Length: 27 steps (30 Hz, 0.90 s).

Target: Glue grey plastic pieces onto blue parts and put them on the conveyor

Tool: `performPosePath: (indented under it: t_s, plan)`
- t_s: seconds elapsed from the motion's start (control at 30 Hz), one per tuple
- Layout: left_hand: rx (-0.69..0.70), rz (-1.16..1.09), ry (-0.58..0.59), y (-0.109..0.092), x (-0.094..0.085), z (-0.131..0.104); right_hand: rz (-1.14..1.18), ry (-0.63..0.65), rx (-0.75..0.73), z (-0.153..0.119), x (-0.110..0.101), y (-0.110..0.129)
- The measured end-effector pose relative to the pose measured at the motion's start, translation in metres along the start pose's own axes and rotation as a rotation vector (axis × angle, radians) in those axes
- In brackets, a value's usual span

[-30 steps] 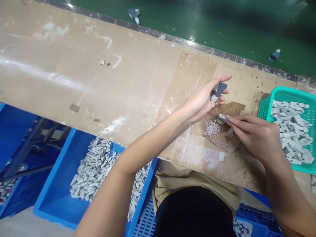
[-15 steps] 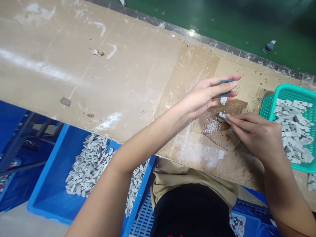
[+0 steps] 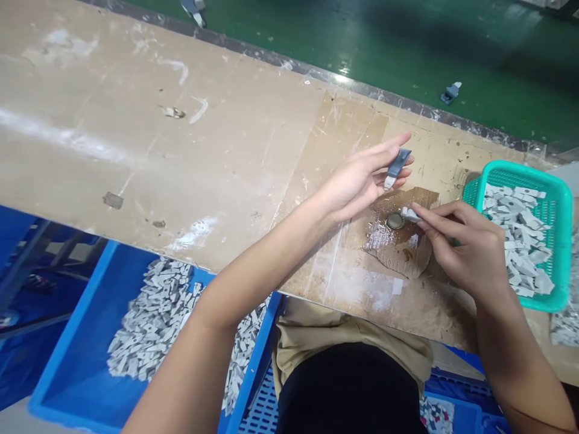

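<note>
My left hand [image 3: 368, 172] is over the bench with its fingers extended, and a dark blue-grey plastic piece with a white end [image 3: 398, 166] lies across them, palm side up. The thumb is not pressed on it. My right hand [image 3: 470, 241] pinches a small light grey plastic piece [image 3: 410, 214] between thumb and forefinger. That piece is just right of a small round metal-rimmed dish [image 3: 395, 220], which sits on a wet, torn cardboard scrap [image 3: 402, 256].
A green basket [image 3: 563, 241] of grey pieces stands at right. Below the bench [image 3: 226, 150] at left is a blue bin [image 3: 75, 355] heaped with grey pieces. On the green surface beyond the far edge lie two dark blue-grey pieces, one at right [image 3: 450, 93].
My left hand has turned, so the blue-grey piece now shows more of its length. My right hand has drawn the grey piece off the dish to its right. The view has shifted.
</note>
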<state>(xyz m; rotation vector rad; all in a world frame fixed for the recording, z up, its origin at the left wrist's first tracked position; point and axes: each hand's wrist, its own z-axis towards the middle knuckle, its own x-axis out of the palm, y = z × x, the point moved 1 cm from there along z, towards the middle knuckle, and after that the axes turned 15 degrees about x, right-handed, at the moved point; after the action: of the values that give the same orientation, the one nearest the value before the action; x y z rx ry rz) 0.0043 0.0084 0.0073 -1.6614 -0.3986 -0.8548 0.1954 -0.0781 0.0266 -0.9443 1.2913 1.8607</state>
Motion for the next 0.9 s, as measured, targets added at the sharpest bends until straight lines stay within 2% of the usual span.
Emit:
performPosePath:
  t_s: [0.17, 0.3, 0.5, 0.6, 0.9]
  plan:
    - [0.002, 0.069, -0.004, 0.000, -0.002, -0.003, 0.031, 0.037, -0.013, -0.001, 0.000, -0.001]
    - [0.074, 0.211, -0.030, -0.002, -0.002, -0.005, 0.085, 0.026, 0.005, 0.000, -0.003, 0.001]
    - [0.117, 0.384, 0.008, 0.001, 0.010, -0.014, 0.192, -0.272, 0.125, 0.001, -0.012, 0.004]
    - [0.090, 0.361, 0.051, 0.008, 0.018, -0.020, 0.225, -0.341, 0.113, 0.000, -0.014, 0.004]
    - [0.087, 0.316, 0.109, 0.014, 0.024, -0.029, 0.249, -0.305, 0.076, -0.001, -0.015, 0.005]
